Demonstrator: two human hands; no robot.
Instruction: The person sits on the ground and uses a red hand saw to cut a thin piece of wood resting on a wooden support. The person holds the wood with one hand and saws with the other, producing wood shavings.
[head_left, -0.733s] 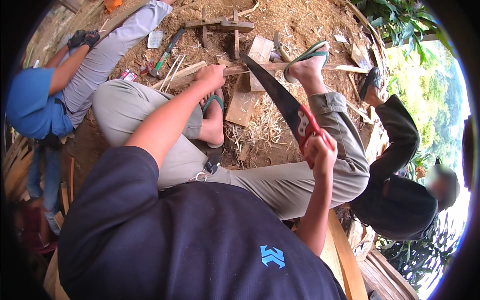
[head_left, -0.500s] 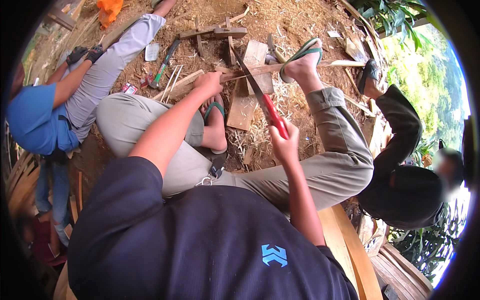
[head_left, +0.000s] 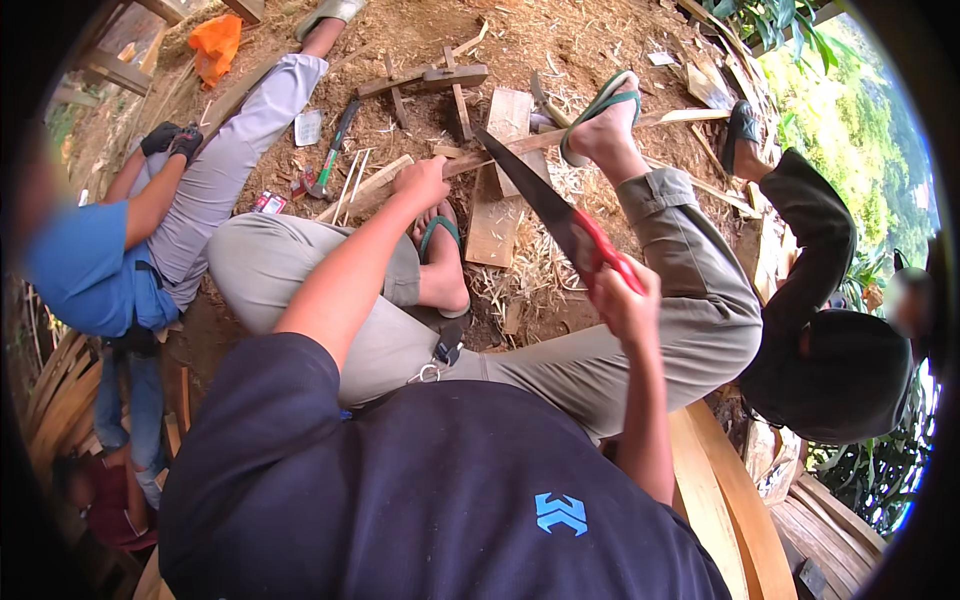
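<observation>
Red-handled saw [head_left: 548, 207], right of centre in the frame, blade slanting up and leftward, and the right hand [head_left: 626, 300] has it, fingers wrapped firmly round the grip! Up at the other end, the blade's tip passes across the long wooden strip [head_left: 540, 142] in this view; whether the teeth touch the wood, I can't tell from here. Over to the left hand [head_left: 422, 182], upper centre, curled down on the strip near its left stretch, fingers folded in tight. Right foot [head_left: 608, 128], in a green-strapped sandal, sits at the strip farther right, upper centre-right of the frame. Beneath the strip, a flat board [head_left: 492, 225] lies among pale shavings. Just left of the left hand, two thin white sticks [head_left: 352, 185] lie at a slant, and beyond them a hammer [head_left: 336, 145] with a green-and-black handle. Near the top, a crossed wooden tool [head_left: 455, 77] rests on the ground. Far left, a co-worker in blue [head_left: 95, 265] sits with dark-gloved hands [head_left: 172, 142] together; far right, another person in dark clothing [head_left: 835, 375] leans in.
</observation>
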